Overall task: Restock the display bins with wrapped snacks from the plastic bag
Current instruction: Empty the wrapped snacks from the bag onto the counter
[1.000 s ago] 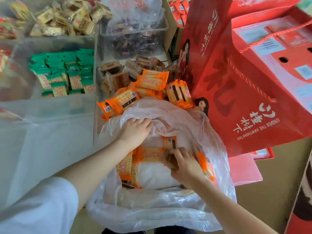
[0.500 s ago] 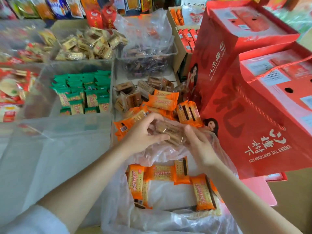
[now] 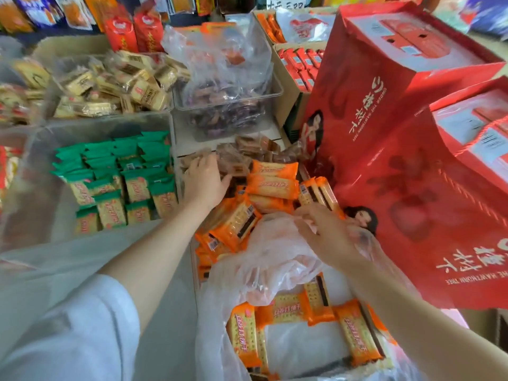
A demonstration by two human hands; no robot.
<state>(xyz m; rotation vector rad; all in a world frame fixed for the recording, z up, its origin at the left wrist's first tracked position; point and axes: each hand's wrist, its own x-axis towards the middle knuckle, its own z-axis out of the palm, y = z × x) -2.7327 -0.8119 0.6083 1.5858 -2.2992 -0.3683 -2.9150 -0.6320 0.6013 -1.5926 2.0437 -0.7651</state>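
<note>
Snacks (image 3: 275, 178) in orange wrappers pile in the bin (image 3: 192, 259) just beyond the bag (image 3: 275, 259), more still inside the bag, so you're mid-restock. Your left hand (image 3: 204, 181) lies on the brown packs (image 3: 242, 158) at the bin's far end, fingers curled over them, likely settling them; whether it grips one I cannot tell. Your right hand (image 3: 327, 235) rests on the bag's rim, fingers loosely spread, keeping it open. Half a second ago both hands held a brown pack over the bag; now they're apart.
</note>
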